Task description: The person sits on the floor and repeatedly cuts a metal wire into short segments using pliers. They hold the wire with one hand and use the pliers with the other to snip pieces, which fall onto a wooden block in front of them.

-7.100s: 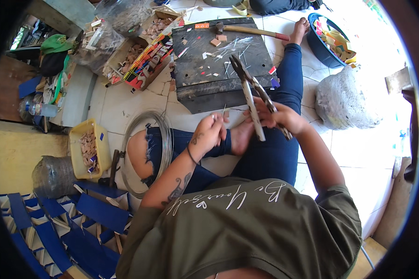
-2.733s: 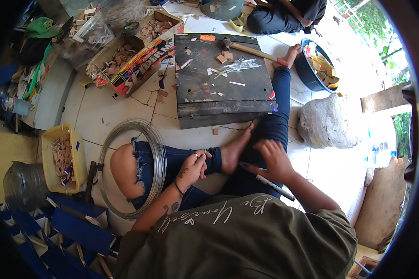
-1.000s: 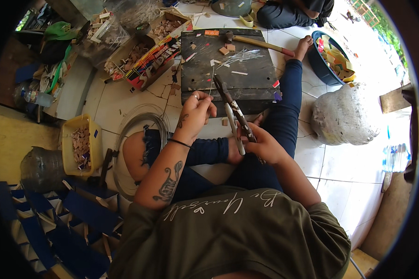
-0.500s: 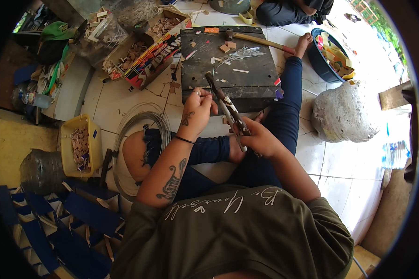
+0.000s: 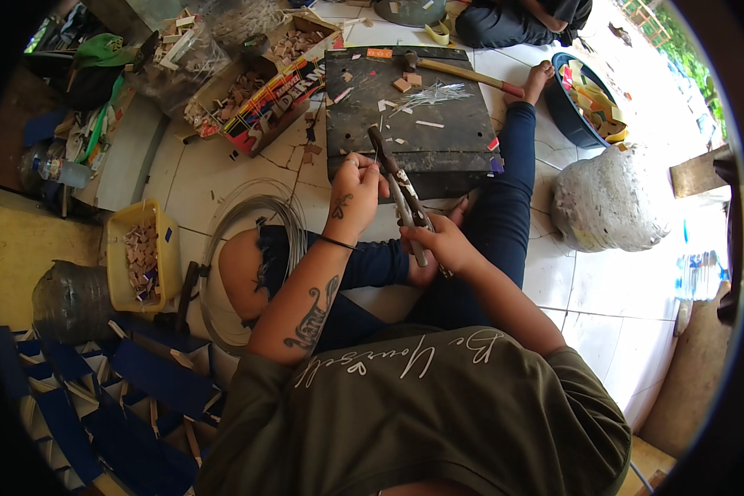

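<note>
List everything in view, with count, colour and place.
pliers: 1, dark with white, in right hand
wire piece: 1, silvery, in left hand
wire coil: 1, silvery, around left knee
block: 1, black, ahead
hammer: 1, wooden handle, red end, on block
cut wires: many, silvery, on block
cardboard box: 1, multicoloured, left of block
tub: 1, yellow, left of left knee
basin: 1, blue, upper right
pale bundle: 1, whitish, right side
dark bundle: 1, grey, lower left
plastic bottles: at least 2, clear, far left and right
covered frames: several, blue, lower left
cap: 1, green, upper left
tiled floor: 1, white, beneath
other person: 1, dark clothes, top edge
left hand: 1, bare, centre
right hand: 1, bare, centre
</note>
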A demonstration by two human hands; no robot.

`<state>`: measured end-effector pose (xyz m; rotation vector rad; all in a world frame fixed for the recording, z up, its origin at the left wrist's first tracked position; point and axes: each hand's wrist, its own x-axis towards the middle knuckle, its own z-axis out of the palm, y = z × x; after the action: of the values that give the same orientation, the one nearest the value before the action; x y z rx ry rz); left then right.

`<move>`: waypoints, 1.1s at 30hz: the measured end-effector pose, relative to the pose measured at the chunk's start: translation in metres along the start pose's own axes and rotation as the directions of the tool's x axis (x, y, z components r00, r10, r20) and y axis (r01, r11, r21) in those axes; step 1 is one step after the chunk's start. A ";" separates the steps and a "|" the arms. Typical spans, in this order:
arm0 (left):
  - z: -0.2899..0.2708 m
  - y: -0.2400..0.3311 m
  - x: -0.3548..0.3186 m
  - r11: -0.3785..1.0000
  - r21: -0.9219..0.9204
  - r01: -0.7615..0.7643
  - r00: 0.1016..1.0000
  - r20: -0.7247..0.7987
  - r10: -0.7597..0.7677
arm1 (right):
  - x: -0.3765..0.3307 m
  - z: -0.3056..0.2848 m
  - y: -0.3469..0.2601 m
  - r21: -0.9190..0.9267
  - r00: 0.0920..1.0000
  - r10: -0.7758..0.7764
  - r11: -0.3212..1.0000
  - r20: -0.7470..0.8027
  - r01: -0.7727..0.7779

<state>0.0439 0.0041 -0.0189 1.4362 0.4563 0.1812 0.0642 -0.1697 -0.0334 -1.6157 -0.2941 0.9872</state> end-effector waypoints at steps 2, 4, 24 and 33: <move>0.000 0.001 0.001 1.000 0.030 -0.006 1.000 0.013 0.005 | 0.001 0.002 0.001 0.033 0.999 -0.028 0.999 -0.015 0.028; -0.001 0.002 0.001 0.999 0.027 0.027 1.000 0.000 -0.027 | 0.004 0.003 0.002 0.004 0.999 -0.042 0.999 -0.033 0.042; -0.032 0.019 -0.012 0.990 -0.102 0.101 0.975 0.207 -0.079 | -0.024 -0.033 -0.027 -0.009 0.985 -0.174 0.985 0.009 0.174; -0.064 0.005 -0.047 0.969 -0.137 0.207 0.960 0.220 -0.174 | -0.149 -0.083 -0.004 -0.907 0.994 0.014 0.411 0.108 0.092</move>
<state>-0.0235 0.0445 -0.0091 1.2307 0.3976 -0.0861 0.0348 -0.3237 0.0337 -2.5438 -1.1095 0.8978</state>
